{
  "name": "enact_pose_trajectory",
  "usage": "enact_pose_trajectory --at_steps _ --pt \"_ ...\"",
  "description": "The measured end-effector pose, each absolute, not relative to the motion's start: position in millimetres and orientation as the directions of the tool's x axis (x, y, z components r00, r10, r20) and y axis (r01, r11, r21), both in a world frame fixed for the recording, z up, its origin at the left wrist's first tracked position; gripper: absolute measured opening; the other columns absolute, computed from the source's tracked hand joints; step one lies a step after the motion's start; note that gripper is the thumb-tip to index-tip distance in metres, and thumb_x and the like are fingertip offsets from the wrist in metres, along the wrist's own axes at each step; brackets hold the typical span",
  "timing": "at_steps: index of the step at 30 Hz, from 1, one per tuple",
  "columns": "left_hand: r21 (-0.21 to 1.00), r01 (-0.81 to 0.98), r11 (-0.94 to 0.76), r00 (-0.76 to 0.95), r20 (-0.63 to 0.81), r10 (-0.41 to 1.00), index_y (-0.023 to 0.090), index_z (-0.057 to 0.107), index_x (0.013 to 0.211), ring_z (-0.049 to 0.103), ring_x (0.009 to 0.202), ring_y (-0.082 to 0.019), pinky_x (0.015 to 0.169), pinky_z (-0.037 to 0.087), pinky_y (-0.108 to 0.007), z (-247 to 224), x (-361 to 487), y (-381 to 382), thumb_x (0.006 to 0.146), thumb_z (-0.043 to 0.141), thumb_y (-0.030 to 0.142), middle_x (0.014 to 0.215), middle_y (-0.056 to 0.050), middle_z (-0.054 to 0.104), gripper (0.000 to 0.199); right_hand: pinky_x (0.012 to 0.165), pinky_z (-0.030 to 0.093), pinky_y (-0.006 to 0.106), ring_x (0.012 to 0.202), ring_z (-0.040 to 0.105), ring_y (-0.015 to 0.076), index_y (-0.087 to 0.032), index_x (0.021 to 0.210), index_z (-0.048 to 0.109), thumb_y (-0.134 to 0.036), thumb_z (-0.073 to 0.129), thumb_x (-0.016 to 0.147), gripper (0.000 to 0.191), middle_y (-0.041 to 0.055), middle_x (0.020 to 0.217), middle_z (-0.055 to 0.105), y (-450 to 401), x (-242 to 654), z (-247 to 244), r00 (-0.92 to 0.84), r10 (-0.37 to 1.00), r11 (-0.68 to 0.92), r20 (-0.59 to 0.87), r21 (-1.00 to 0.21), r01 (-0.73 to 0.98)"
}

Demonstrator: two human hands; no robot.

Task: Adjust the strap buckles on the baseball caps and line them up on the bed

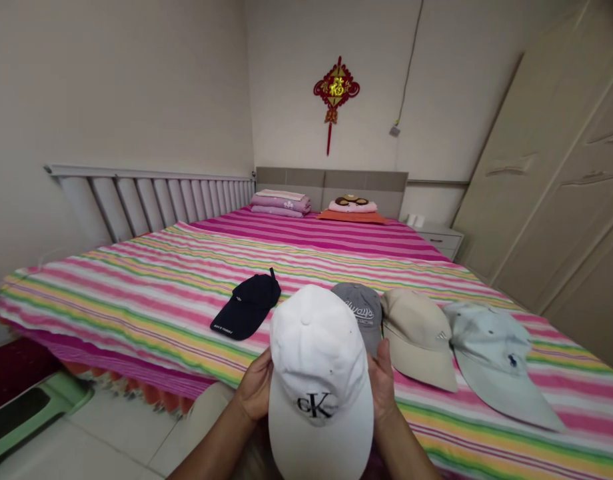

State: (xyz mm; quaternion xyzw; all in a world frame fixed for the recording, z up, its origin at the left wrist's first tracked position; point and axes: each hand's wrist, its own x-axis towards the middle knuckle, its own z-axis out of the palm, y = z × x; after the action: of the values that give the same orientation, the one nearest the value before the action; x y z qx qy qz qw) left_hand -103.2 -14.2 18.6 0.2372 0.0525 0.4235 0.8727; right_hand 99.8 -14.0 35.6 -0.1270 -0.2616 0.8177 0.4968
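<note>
A white baseball cap (pixel 319 353) with black "CK" lettering is held up in front of me, its brim pointing down toward me. My left hand (pixel 257 387) grips its left side, and my right hand (pixel 381 383) holds the right side with the thumb up. The cap hides several fingers of both hands. Behind it on the bed lies a grey cap (pixel 361 308), partly covered by the white one. A beige cap (pixel 419 337) and a pale blue cap (pixel 496 357) lie in a row to the right. A dark navy cap (pixel 249 303) rests apart on the left.
The bed has a striped sheet (pixel 151 287). Folded bedding (pixel 280 203) and a pillow stack (pixel 354 208) sit by the headboard (pixel 296 179). A radiator (pixel 151 200) runs along the left wall. A green stool (pixel 61 397) stands at lower left; a wardrobe (pixel 546 167) is on the right.
</note>
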Motion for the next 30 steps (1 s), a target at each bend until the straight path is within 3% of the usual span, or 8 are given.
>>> enact_pose_trajectory --at_steps 4,9,18,25,30 --pt "0.435 -0.704 0.561 0.653 0.089 0.752 0.011 0.065 0.102 0.056 0.104 -0.024 0.1 0.027 -0.039 21.3 -104.5 -13.0 0.087 0.03 0.036 0.091 -0.01 0.07 0.045 0.102 0.023 0.047 0.106 0.054 0.0276 -0.024 0.091 0.068 -0.06 0.062 0.059 0.049 0.0034 0.09 0.071 -17.5 98.5 16.0 -0.575 0.818 -0.484 0.016 -0.52 -0.703" --pt "0.403 -0.704 0.585 0.654 0.046 0.755 0.011 0.064 0.103 0.056 0.104 -0.025 0.101 0.025 -0.039 26.7 -101.4 -12.8 0.085 0.03 0.043 0.093 -0.011 0.069 0.05 0.104 0.022 0.041 0.104 0.056 0.0233 -0.024 0.088 0.068 -0.047 0.065 0.064 0.033 -0.0005 0.092 0.071 -23.7 92.8 1.7 -0.575 0.818 -0.497 0.014 -0.485 -0.719" --pt "0.355 -0.759 0.546 0.612 0.102 0.785 0.012 0.056 0.115 0.049 0.111 -0.028 0.101 0.024 -0.044 44.3 -82.0 -15.5 0.083 0.033 0.048 0.107 -0.011 0.064 0.053 0.104 0.018 0.046 0.117 0.045 0.0233 -0.023 0.103 0.063 -0.061 0.035 0.077 0.053 0.0043 0.11 0.064 -20.9 88.4 27.2 -0.591 0.807 -0.505 -0.01 -0.531 -0.68" --pt "0.34 -0.819 0.462 0.535 0.16 0.83 0.012 0.063 0.105 0.053 0.107 -0.027 0.1 0.026 -0.041 55.5 -73.9 -21.7 0.084 0.032 0.046 0.098 -0.01 0.068 0.05 0.104 0.016 0.048 0.117 0.044 0.0239 -0.024 0.103 0.062 -0.064 0.031 0.077 0.057 0.0046 0.112 0.063 -18.0 86.3 35.1 -0.593 0.805 -0.494 0.025 -0.526 -0.692" --pt "0.324 -0.893 0.311 0.347 0.056 0.936 0.016 0.067 0.091 0.061 0.092 -0.025 0.094 0.034 -0.041 39.2 -87.6 -19.5 0.082 0.039 0.038 0.088 -0.008 0.07 0.037 0.103 0.018 0.049 0.118 0.042 0.025 -0.022 0.103 0.062 -0.064 0.035 0.075 0.057 0.0067 0.114 0.061 -13.5 84.6 37.4 -0.562 0.827 -0.48 -0.011 -0.533 -0.697"
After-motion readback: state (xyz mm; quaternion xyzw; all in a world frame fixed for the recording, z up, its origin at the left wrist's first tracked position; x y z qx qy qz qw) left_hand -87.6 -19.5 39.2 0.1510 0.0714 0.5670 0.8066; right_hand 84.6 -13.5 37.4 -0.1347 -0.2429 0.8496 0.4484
